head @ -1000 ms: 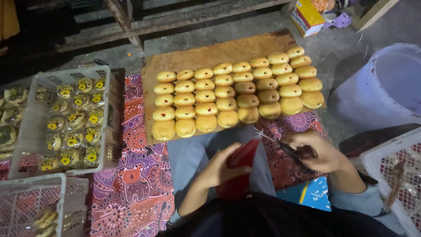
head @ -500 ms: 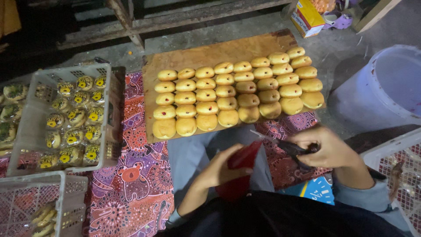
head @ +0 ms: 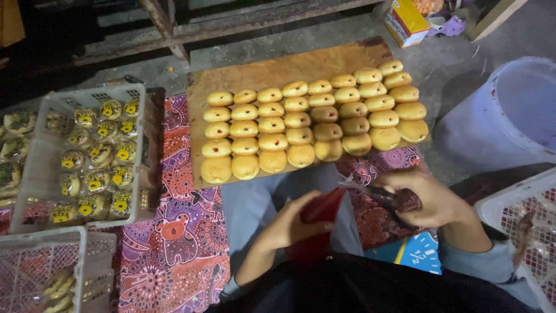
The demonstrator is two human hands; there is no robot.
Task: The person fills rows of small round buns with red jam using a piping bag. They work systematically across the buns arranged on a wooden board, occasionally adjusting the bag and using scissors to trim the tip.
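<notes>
My left hand [head: 289, 223] grips a red bag [head: 319, 223] of filling over my lap, its tip pointing right. My right hand [head: 425, 200] holds dark scissors [head: 385, 198] right at the bag's pointed tip. Just beyond my hands lies a wooden board [head: 278, 72] carrying several rows of round golden buns [head: 307, 124]; some in the left rows show a red dot on top. The nearest buns are a little beyond both hands.
A white crate [head: 40, 174] of wrapped buns stands at the left, another crate [head: 35, 264] at lower left, a third crate [head: 521, 220] at the right. A pale bucket [head: 509, 116] sits at the right. A patterned cloth [head: 174, 243] covers the floor. A yellow carton [head: 405, 20] lies beyond.
My right hand with the scissors has drawn slightly closer to the red bag's tip. The buns and board have not moved.
</notes>
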